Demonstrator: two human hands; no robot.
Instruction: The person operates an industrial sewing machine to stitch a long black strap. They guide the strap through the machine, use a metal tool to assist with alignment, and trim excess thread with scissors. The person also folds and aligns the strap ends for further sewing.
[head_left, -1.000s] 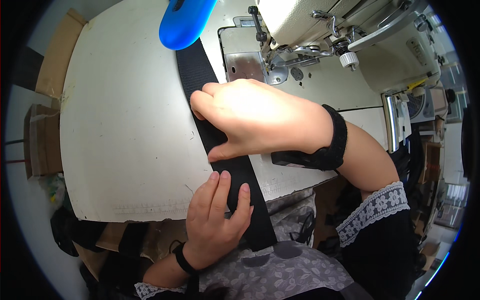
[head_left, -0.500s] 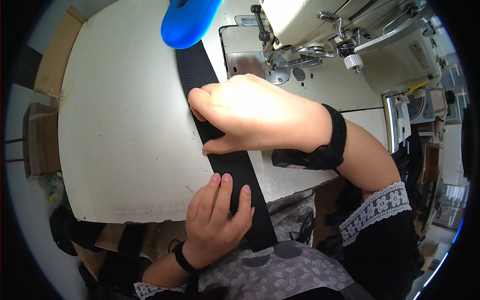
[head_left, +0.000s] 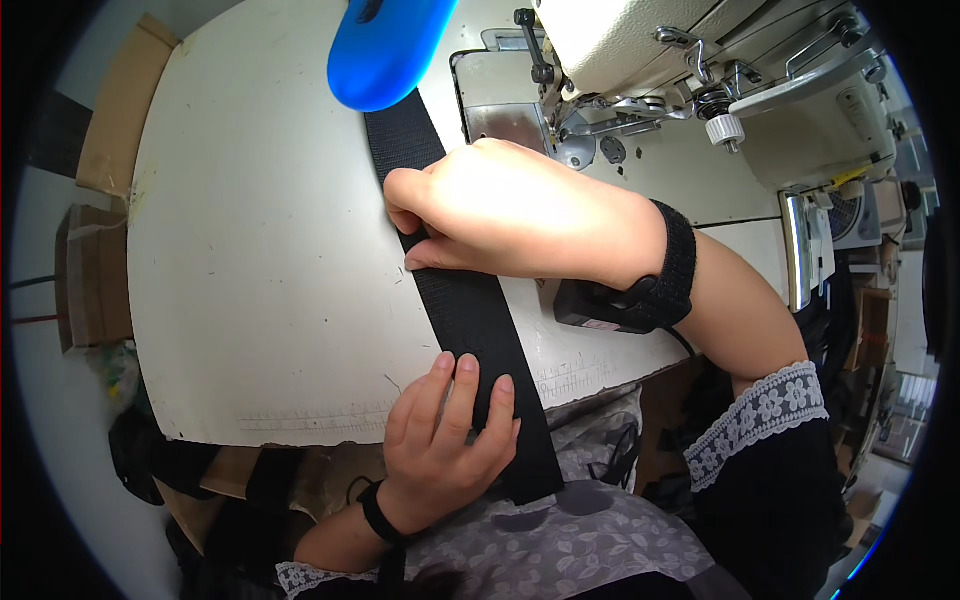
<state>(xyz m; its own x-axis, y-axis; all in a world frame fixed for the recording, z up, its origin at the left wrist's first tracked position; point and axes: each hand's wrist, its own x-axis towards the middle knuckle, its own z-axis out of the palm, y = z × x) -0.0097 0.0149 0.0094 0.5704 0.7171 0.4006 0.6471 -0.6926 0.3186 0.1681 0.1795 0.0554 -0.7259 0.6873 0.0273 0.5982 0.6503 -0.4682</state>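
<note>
A wide black webbing strap [head_left: 480, 315] runs down the white worktable and over its front edge onto my lap. My right hand [head_left: 510, 210] lies across its upper part. Its fingers are curled and the thumb is bent toward them at the strap's left edge; the palm side is hidden. Lower down, my left hand [head_left: 445, 440] rests on the strap near the table's front edge, its fingers stretched out and slightly apart. The strap's far end passes beneath a blue rounded object [head_left: 390, 55].
A sewing machine [head_left: 620, 40] stands at the upper right, its metal needle plate [head_left: 505, 122] just beyond my right hand. A black box-like device [head_left: 605, 305] sits under my right wrist strap. A cardboard box [head_left: 95, 280] stands past the table's left edge.
My right thumb has drawn up closer to the curled fingers. The left hand stays flat on the strap. The whole view has shifted slightly.
</note>
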